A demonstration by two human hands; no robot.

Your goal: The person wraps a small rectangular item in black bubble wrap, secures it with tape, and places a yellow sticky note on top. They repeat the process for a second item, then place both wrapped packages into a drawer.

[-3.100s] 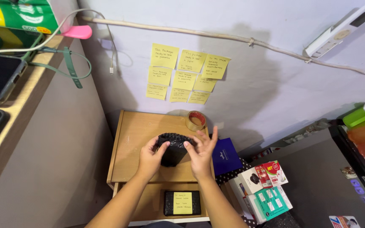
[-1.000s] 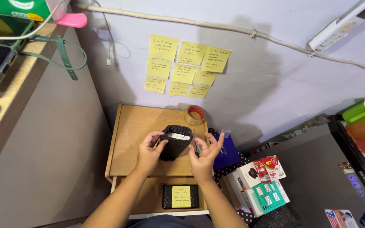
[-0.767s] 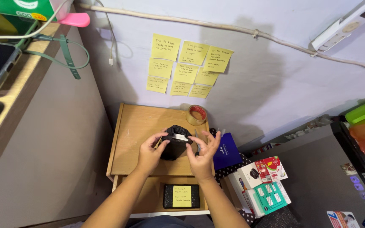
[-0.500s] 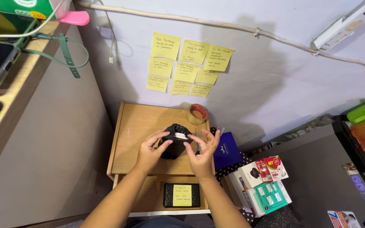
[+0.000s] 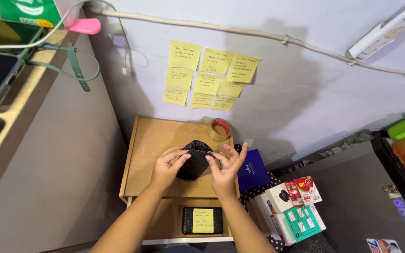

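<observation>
Both the left hand and the right hand pinch the top of a black bubble-wrap parcel, fingers curled on it. The parcel stands on the bench, near a tape roll.

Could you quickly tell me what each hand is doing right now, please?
Left hand: closed on the black bubble-wrap parcel, pinching its top edge.
Right hand: thumb and forefinger on the parcel's top, other fingers spread open.
</observation>
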